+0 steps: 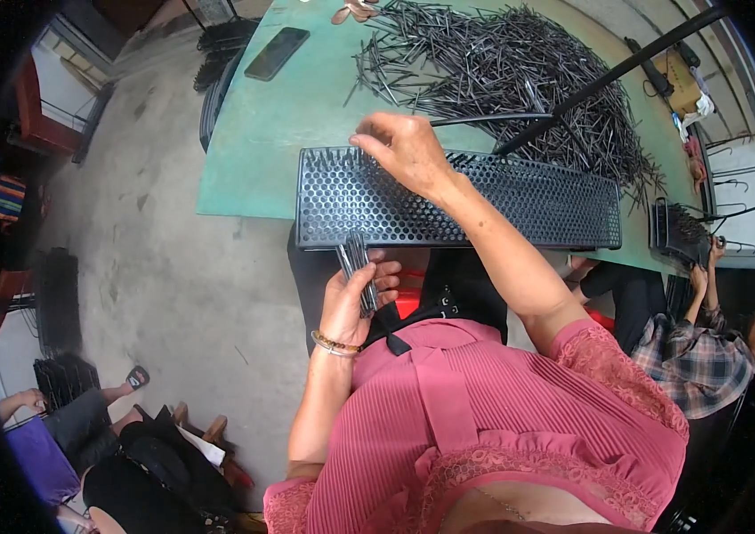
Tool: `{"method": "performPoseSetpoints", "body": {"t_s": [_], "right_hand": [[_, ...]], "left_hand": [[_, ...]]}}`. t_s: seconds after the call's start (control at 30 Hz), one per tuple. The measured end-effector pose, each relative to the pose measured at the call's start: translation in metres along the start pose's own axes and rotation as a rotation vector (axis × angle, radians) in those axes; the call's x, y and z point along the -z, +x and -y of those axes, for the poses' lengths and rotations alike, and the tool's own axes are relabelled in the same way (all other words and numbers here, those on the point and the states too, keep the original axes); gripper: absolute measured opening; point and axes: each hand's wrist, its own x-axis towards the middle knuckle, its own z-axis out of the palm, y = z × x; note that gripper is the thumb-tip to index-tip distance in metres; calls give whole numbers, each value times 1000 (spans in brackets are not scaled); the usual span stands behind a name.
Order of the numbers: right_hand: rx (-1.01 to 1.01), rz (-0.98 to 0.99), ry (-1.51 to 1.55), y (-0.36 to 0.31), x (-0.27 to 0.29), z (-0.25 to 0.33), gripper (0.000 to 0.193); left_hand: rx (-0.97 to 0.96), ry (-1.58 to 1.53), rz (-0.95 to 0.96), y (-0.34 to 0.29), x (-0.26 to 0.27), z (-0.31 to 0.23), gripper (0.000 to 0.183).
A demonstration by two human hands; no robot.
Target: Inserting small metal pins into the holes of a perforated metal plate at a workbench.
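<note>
A long black tray full of round holes lies along the green table's near edge. Several thin dark pins stand upright in its holes at the far left corner. Below the tray's front edge, my left hand is closed around a bundle of thin dark sticks, their upper ends poking out past the fingers. My right hand hovers over the tray's far left part, thumb and fingers curled together. Whatever its fingertips hold, if anything, is too small to make out.
A large heap of loose dark sticks covers the table beyond the tray. A dark rod frame slants over it. A phone lies at the far left. People work at right and lower left.
</note>
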Motion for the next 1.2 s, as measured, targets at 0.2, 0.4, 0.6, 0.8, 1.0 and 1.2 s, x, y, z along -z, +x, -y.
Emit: {"method": "performPoseSetpoints", "body": {"t_s": [0.2,0.4,0.6,0.8,1.0,1.2], "right_hand": [[-7,-27,5,-5,-3,-1,17],[106,10,-87,-3,-5,-5,17],[152,-104,-196,-9,-10,-3,15],[143,-210,-208,-13,-17,-7,14],[151,-232,-176,-18,-18,-7,15],[189,-223,-215,-22,-19,-5,15]], "left_hand": [[5,-11,-1,1,0,1,28],[-11,21,48,0,-2,2,29],[-22,-38,38,0,-5,3,29],[-51,-6,54,-2,-6,1,32],[-12,10,64,-3,2,-2,32],[-18,-2,73,-7,5,-8,31]]}}
